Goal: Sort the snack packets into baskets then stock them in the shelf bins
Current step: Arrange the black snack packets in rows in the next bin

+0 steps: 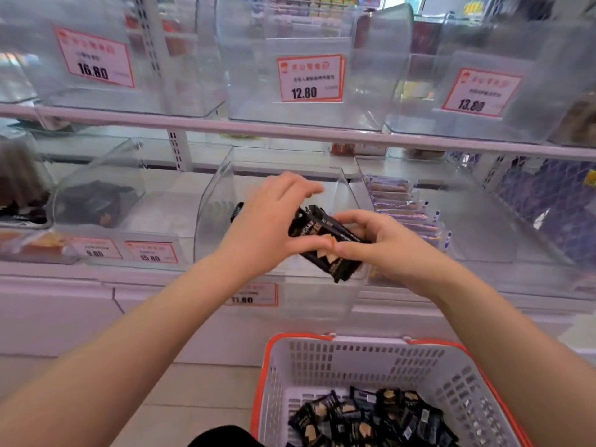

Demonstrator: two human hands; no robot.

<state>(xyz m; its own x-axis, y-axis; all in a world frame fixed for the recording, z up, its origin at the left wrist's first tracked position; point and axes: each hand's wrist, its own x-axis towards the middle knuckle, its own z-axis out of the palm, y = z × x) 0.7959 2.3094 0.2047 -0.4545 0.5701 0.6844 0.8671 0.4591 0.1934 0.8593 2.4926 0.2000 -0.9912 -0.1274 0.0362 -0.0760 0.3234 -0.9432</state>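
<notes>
Holding a small stack of glossy black snack packets (325,243) printed with pale wafer shapes, above the open mouth of a clear plastic shelf bin (213,201) on the lower shelf, over its 11.80 price label (253,295). I am gripping the stack from the right with my right hand (377,243), fingers curled round its edge, thumb pressing along its front. My left hand (267,221) is resting on the stack's left side, thumb stretched toward the right thumb, fingers loosely spread above. More matching packets are lying in the white slotted basket with orange rim (322,356) below.
</notes>
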